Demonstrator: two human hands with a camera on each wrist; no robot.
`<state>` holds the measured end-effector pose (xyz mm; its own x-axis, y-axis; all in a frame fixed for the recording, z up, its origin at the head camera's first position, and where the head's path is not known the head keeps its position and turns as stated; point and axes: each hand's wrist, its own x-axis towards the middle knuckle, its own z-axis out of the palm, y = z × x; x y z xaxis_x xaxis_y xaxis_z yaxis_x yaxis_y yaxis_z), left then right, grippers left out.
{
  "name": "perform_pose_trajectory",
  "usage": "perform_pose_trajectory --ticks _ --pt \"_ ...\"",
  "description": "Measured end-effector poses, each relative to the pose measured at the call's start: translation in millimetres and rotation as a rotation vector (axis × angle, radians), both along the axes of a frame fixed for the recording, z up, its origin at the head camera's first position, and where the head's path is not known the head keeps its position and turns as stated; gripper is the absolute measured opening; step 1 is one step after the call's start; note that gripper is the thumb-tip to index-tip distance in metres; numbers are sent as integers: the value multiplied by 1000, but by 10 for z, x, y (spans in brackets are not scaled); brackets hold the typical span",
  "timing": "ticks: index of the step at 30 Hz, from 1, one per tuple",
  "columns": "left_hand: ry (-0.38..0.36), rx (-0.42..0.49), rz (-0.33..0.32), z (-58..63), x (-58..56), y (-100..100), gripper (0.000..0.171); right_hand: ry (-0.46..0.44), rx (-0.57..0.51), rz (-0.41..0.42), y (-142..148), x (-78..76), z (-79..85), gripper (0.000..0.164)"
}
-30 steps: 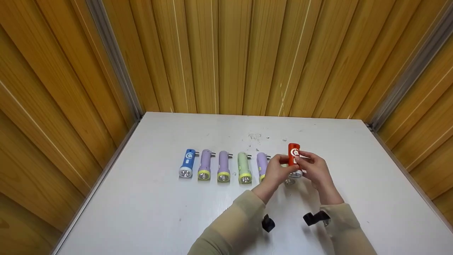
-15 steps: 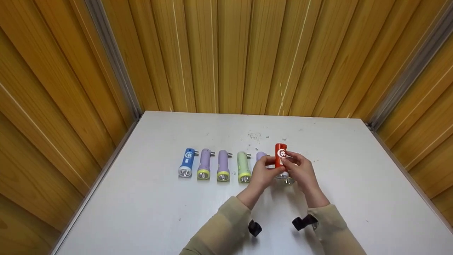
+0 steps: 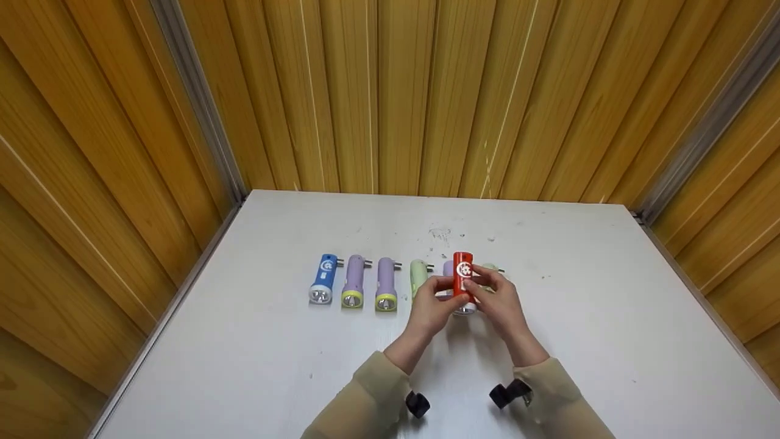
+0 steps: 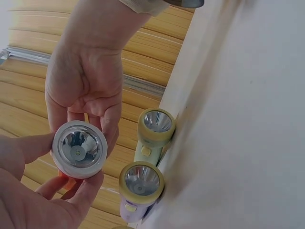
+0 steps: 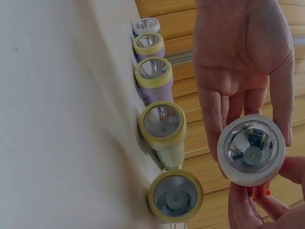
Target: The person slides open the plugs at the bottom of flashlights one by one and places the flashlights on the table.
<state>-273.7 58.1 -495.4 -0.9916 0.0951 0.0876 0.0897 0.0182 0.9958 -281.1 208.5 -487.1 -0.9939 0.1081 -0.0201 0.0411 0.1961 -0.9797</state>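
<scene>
Both hands hold a red flashlight [image 3: 463,268] with a white head and a white emblem, raised above the table. My left hand [image 3: 431,314] pinches it from the left side, its thumb low near the head. From the right, my right hand [image 3: 501,308] grips it with the thumb on its front. In the left wrist view the flashlight's lens [image 4: 78,148] faces the camera, with fingers from both hands around the body. Behind it, a purple flashlight [image 4: 140,183] and a pale green flashlight [image 4: 155,126] lie on the table; in the head view the hands and red flashlight partly cover them.
To the left in the same row lie a blue flashlight [image 3: 323,277], two purple flashlights [image 3: 353,277] and a pale green flashlight [image 3: 418,274], heads toward me, metal prongs sticking out right. They rest on a white table [image 3: 244,341] bounded by wood-patterned walls [image 3: 402,97].
Both hands have carried the red flashlight leftward, from over the right end of the row to over the purple flashlight beside it. The row of flashlights stays in place.
</scene>
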Motion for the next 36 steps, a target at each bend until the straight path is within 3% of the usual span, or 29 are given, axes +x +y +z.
perform_pose_trajectory --ticks 12,24,36 --pt "-36 -24 -6 -14 33 -85 42 0 -57 41 -72 15 -62 61" --pt "-24 -68 -31 -16 65 -97 42 15 -81 39 -79 31 -100 61" --pt "16 -55 -48 -2 57 -131 44 40 -126 23 -117 26 -132 59"
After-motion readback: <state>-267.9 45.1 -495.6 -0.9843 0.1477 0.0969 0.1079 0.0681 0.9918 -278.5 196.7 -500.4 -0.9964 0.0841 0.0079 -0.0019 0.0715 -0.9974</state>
